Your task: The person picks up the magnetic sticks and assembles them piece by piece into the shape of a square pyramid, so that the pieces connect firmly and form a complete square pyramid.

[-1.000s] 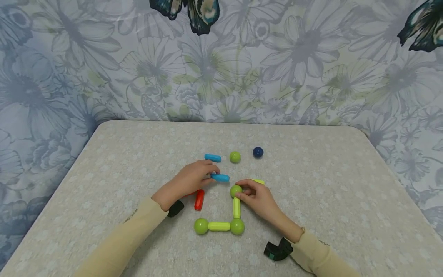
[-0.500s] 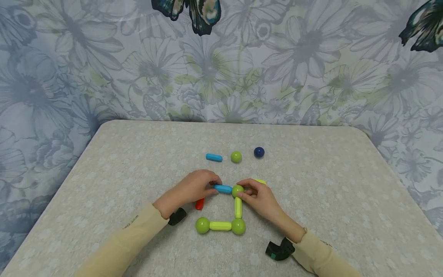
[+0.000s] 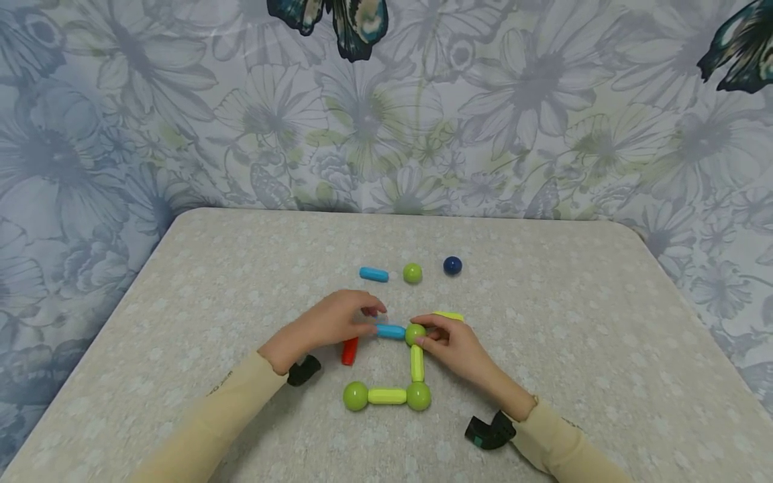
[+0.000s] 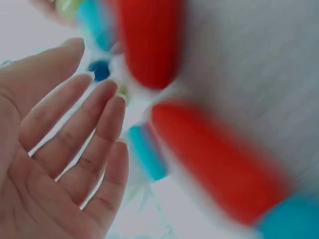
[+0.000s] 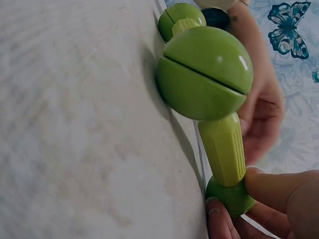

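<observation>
My right hand [image 3: 453,345] pinches a green ball [image 3: 415,334] between thumb and fingers. A blue rod [image 3: 391,332] runs left from that ball, and a yellow-green rod [image 3: 417,364] runs from it toward me. This second rod ends in a green corner ball [image 3: 419,396], from which another yellow-green rod [image 3: 387,396] leads left to a third green ball [image 3: 355,396]. With fingers spread and nothing in its palm, my left hand [image 4: 70,144] is at the blue rod's free end, its thumb overlapping the tip in the head view.
Farther back lie a loose blue rod [image 3: 374,274], a green ball [image 3: 413,273] and a dark blue ball [image 3: 452,265]. Behind my right hand shows a yellow-green rod [image 3: 449,316]. Two red rods [image 4: 219,164] and a blue rounded piece [image 4: 294,219] lie beneath my left wrist.
My left hand brought the blue rod down and right to the green ball, then loosened its fingers and drew slightly back left. My right hand has kept its pinch on the ball.
</observation>
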`<state>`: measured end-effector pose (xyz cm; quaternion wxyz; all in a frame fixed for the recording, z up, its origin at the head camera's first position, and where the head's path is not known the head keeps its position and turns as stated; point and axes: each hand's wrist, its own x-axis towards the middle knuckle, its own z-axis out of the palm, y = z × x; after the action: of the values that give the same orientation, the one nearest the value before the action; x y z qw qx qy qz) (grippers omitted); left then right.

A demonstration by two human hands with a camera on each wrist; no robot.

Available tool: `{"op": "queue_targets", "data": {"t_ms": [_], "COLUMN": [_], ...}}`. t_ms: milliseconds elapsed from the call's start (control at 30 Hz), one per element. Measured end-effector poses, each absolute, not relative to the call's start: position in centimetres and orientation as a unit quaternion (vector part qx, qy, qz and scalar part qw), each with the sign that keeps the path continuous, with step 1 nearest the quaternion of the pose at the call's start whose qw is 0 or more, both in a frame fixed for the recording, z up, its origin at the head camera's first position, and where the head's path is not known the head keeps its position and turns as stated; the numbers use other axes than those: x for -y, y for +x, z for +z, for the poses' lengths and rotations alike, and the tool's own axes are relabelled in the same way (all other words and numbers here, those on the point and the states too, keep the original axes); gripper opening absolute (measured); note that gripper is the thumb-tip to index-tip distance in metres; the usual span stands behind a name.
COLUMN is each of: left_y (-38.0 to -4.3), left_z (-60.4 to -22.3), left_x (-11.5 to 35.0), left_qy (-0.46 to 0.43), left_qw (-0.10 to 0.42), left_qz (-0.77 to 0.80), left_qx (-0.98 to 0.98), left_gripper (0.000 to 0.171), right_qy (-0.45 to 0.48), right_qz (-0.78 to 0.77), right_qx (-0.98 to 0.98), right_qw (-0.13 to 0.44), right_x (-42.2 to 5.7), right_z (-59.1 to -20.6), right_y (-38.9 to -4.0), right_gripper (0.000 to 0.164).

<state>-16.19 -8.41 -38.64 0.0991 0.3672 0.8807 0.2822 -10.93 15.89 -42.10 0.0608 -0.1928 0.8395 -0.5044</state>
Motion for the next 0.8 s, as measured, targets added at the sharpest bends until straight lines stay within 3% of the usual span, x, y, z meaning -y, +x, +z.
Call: {"op": "queue_targets", "data": {"t_ms": [200, 367, 567, 800], "left_y": [-20.2, -22.7, -23.9, -23.4], "left_z": [-36.4, -36.3, -37.9, -38.6], "left_x": [6.6, 3.9, 2.0, 2.4], "left_qy": [0.368, 0.358, 0.344, 0.343], "left_qw": [0.068, 0.100, 0.129, 0.100], "left_qz": [0.306, 0.249, 0.168, 0.176], "left_qx": [-0.875, -0.894, -0.915, -0.917], "left_gripper": [0.044, 0.051, 0.045, 0.030], "right_qy": [-0.196, -0.189, -0.184, -0.187], "right_qz": [-0.506, -0.503, -0.503, -0.501], "right_qx": [-0.838, -0.840, -0.841, -0.842], "right_qw": [0.056, 0.067, 0.076, 0.068], "right_x": [-16.1, -15.8, -15.0, -15.4], "right_z": [-42.5, -41.9, -39.4, -39.6], "right_y": [-11.1, -10.6, -9.6, -9.8], "right_gripper": [0.030, 0.029, 0.027, 0.027]}}
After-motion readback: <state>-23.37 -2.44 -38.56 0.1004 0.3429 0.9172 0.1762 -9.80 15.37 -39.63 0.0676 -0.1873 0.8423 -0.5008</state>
